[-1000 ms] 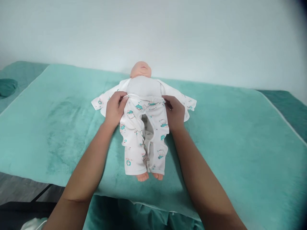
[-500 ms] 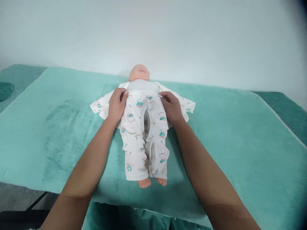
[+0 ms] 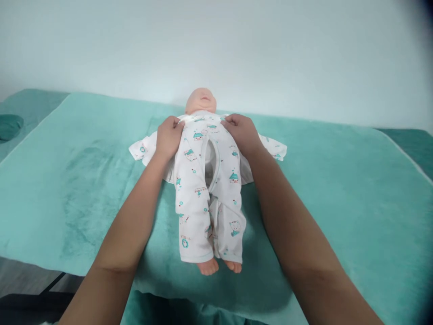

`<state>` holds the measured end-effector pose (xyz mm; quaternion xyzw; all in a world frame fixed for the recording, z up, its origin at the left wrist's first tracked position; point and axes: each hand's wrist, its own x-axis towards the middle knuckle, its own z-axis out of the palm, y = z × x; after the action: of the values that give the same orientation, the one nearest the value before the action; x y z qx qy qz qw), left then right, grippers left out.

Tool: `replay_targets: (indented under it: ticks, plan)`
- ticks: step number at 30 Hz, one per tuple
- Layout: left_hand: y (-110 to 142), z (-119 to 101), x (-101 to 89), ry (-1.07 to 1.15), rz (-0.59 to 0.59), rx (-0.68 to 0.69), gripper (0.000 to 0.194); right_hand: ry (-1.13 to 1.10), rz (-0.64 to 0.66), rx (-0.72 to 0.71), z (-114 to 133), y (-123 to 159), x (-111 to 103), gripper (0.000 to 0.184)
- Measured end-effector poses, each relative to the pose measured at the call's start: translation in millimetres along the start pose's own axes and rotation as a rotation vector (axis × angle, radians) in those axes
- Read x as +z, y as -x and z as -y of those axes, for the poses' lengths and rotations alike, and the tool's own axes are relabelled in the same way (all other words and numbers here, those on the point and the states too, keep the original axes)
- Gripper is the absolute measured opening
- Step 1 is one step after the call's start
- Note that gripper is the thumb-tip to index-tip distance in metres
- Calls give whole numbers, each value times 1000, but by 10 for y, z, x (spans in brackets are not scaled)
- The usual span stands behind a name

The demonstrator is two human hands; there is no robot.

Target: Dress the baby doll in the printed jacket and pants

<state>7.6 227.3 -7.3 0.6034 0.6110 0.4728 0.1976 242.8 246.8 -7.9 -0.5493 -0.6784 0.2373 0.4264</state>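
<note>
A baby doll [image 3: 200,99] lies on its back on a teal blanket [image 3: 338,189], head away from me, bare feet near the front edge. It wears white printed trousers [image 3: 192,194] whose waistband sits high on its chest, close under the chin. My left hand [image 3: 168,135] is closed on the left side of that waistband. On the other side, my right hand [image 3: 239,132] grips the waistband too. An open white printed jacket [image 3: 274,148] spreads out under the doll to both sides.
The blanket covers a table against a pale wall [image 3: 270,54]. A dark teal cushion [image 3: 9,126] lies at the far left. Dark floor [image 3: 27,289] shows below the blanket's front left edge.
Both hands have pulled the trousers' waistband up the doll's body, from its belly to the top of its chest. The grey torso is now covered.
</note>
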Motion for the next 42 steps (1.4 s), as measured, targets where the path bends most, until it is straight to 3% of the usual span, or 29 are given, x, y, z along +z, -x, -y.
replay_targets:
  ticks: [2, 5, 8, 12, 16, 26, 31, 35, 42]
  plan:
    - [8, 17, 12, 28, 20, 16, 15, -29, -31, -9, 11, 46, 16, 24]
    - [63, 13, 0, -21, 2, 178, 14, 48, -90, -153, 46, 122, -4, 25]
    - [87, 2, -24, -86, 36, 262, 16, 94, -31, -283, 55, 118, -39, 21]
    - [18, 21, -20, -72, 91, 144, 18, 189, -2, -194, 0, 12, -29, 18]
    - [-130, 79, 48, -89, 4, 57, 20, 283, -107, -109, -88, -131, 46, 15]
    - [-261, 152, 148, -70, -67, 24, 20, 276, -137, -45, -232, -378, 131, 17]
    - [-222, 162, 128, -25, -29, 52, 8, 166, -153, -58, -275, -305, 157, 14]
    - [-206, 225, 124, -110, 40, 155, 17, 89, -139, -62, -283, -212, 179, 6]
    - [-218, 341, 197, -159, 9, 157, 26, 58, -89, -196, -168, 75, 101, 25]
